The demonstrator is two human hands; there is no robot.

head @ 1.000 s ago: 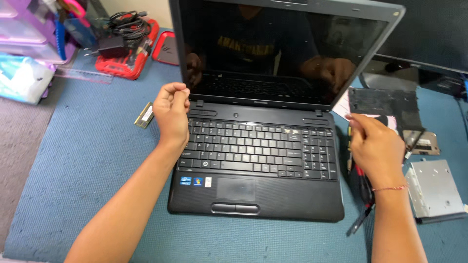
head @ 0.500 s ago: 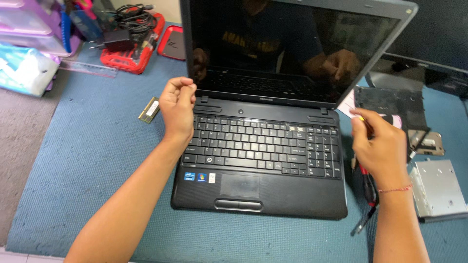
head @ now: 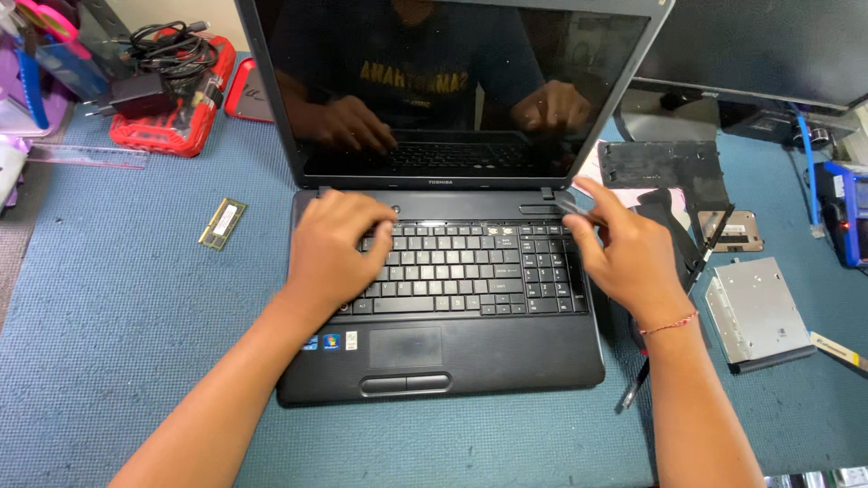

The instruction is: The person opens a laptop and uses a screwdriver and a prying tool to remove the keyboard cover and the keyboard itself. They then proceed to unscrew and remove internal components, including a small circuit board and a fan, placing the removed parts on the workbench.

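A black laptop [head: 452, 361] stands open on a blue mat, its dark screen [head: 452, 81] reflecting a person and both hands. My left hand [head: 336, 248] lies palm down on the upper left of the keyboard [head: 461, 276], fingertips near the top key row, holding nothing. My right hand [head: 624, 258] hovers over the keyboard's upper right corner. Its thumb and fingers pinch a thin grey tool [head: 572, 205] whose tip points at the strip above the keys.
A green memory module [head: 222, 223] lies left of the laptop. A red case with black cables [head: 172, 99] sits at back left. On the right lie a black cover panel [head: 665, 167], a silver drive [head: 758, 312], a small bracket [head: 737, 230] and a blue device [head: 845, 212].
Both hands have moved inward from the laptop's sides onto the keyboard area. The left hand now lies flat on the keys, and the right hand has reached the upper right corner.
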